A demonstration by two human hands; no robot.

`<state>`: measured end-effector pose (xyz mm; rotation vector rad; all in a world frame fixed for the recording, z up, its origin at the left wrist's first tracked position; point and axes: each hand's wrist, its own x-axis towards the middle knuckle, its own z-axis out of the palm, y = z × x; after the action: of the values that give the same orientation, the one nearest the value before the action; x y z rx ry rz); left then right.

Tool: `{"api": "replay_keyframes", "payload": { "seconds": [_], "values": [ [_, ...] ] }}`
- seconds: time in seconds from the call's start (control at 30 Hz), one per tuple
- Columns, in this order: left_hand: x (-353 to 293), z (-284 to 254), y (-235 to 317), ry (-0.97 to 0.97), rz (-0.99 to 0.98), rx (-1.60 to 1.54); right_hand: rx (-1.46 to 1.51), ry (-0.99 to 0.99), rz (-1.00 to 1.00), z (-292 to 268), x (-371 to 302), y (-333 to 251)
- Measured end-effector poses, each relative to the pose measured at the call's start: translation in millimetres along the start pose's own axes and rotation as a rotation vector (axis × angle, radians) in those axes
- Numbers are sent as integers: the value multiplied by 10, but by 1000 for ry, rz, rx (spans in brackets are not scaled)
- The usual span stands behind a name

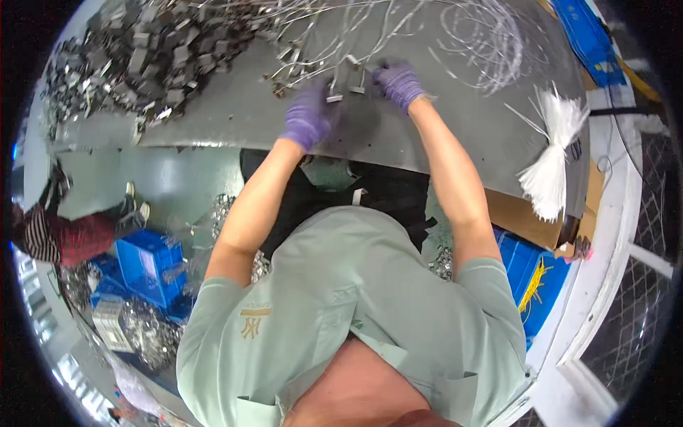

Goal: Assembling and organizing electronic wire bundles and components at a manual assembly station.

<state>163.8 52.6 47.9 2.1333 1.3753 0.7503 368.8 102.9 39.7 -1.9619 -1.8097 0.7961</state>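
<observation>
Both my hands wear purple gloves and reach over the grey tabletop (249,121). My left hand (309,117) is smeared by motion, its fingers beside a small silver metal piece (334,98). Close by, my right hand (398,82) has its fingers curled together; what they hold, if anything, is hidden. Just left of those fingers lies another small metal piece (357,88). Thin whitish cords (313,60) run from around these pieces toward the far edge.
A big heap of small metal pieces (146,57) covers the table's far left. Coiled clear cords (491,43) lie at the far right, with a bundle of white ties (558,149) over the right edge. Blue bins (149,263) and another person (78,235) are at the left.
</observation>
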Motion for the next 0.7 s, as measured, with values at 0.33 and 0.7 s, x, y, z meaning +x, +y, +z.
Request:
{"api": "replay_keyframes", "payload": {
  "seconds": [0.33, 0.7],
  "values": [
    [550, 589, -141, -342, 157, 410, -240, 449, 348, -897, -21, 1787],
    [99, -167, -470, 182, 132, 512, -659, -19, 280, -1162, -240, 2953]
  ]
}}
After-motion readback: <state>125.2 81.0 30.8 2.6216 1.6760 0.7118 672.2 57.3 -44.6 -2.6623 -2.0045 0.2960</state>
